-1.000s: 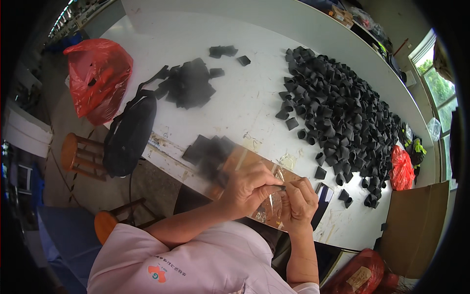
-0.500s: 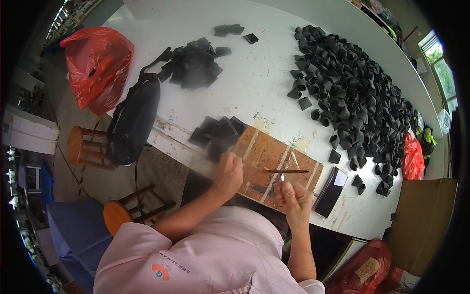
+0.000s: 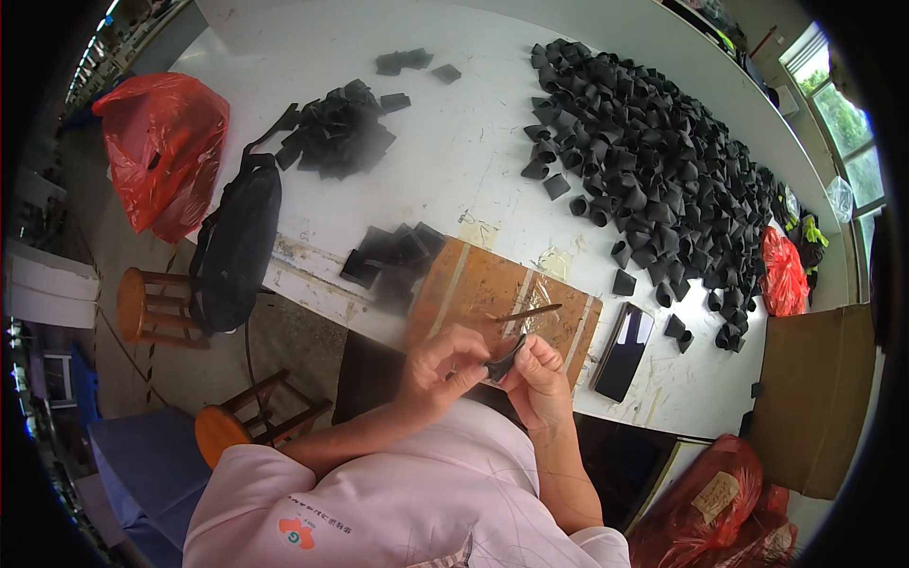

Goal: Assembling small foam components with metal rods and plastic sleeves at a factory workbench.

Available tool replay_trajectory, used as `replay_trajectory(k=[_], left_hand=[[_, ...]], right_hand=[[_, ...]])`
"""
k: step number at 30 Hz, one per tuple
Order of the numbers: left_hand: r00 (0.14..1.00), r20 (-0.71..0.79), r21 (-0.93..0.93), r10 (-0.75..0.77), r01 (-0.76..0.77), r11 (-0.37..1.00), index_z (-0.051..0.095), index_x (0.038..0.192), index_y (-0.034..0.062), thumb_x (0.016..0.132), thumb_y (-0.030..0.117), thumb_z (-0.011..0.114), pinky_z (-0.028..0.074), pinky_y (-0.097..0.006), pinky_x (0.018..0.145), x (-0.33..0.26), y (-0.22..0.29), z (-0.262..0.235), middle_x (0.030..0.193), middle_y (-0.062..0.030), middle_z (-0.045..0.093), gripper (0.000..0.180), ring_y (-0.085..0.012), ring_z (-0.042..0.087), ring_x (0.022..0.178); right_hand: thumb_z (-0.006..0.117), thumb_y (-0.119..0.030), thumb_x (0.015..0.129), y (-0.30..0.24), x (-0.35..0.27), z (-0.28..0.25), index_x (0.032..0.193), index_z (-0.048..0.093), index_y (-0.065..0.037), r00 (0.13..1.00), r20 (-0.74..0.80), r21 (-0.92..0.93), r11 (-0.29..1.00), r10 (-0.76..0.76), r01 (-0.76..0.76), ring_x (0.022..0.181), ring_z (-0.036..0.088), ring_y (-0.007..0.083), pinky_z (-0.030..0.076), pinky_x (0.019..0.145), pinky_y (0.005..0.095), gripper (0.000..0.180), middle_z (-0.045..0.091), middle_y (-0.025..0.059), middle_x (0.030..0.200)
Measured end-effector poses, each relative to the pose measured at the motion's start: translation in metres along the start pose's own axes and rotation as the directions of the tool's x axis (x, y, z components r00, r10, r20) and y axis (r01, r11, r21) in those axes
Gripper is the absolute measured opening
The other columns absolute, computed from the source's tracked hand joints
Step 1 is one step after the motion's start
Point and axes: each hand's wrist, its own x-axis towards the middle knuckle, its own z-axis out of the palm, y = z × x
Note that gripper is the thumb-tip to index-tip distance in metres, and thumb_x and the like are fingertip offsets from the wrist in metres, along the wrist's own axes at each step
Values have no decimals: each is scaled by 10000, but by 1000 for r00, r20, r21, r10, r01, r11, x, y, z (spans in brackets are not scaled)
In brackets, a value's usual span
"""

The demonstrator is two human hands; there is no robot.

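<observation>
Between my two hands, just above the near edge of a brown board (image 3: 464, 289), is a curved black piece of sheet material (image 3: 507, 363). The fingertips of my left hand (image 3: 437, 371) pinch its left end, and my right hand (image 3: 540, 381) grips its right end between thumb and fingers. A thin dark brown stick (image 3: 530, 312) lies across the board, just beyond my hands. Left of the board is a small stack of flat black pieces (image 3: 396, 254), partly blurred.
Many curled black pieces (image 3: 663, 180) are heaped on the white table (image 3: 454, 142)'s right side. Flat black pieces (image 3: 341, 133) lie farther left. A phone (image 3: 623, 352) rests right of the board. A black bag (image 3: 237, 246) and red plastic bag (image 3: 166, 151) sit at the left edge.
My hands, apart half a second ago, have come together with the black piece between them. The whole view has shifted slightly.
</observation>
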Motion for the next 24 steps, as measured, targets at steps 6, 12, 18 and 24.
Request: replay_trajectory(k=[6,12,18,24], left_hand=[[778,338,-382,-529,627,679,561,901,29,836,287,558,408,-211,582,20,13,-7,773,-27,572,266,-92,523,655],[786,308,-216,-536,607,765,587,825,25,786,130,609,404,-201,538,23,13,-12,708,-25,587,114,-82,523,608],[881,147,-25,-450,458,888,584,809,-1,791,62,600,420,-190,521,20,11,-12,694,-16,592,67,-64,531,602],[998,62,373,6,-28,928,560,813,14,758,4,602,434,-241,493,16,21,11,644,-28,571,70,-75,535,564]], right_hand=[[624,-181,812,-25,-6,-1,815,633,-23,997,70,-440,898,36,-2,656,525,75,420,614,211,158,607,10,746],[626,-153,811,-31,-4,7,793,598,-13,995,77,-552,834,56,-4,634,524,93,436,567,216,144,596,31,764],[632,-140,785,-17,2,27,842,592,-1,856,136,-984,31,-499,174,612,497,123,406,564,245,155,524,51,734],[650,-80,749,-11,-11,39,821,586,-5,816,244,-931,110,-523,349,570,501,182,397,510,280,122,512,90,692]])
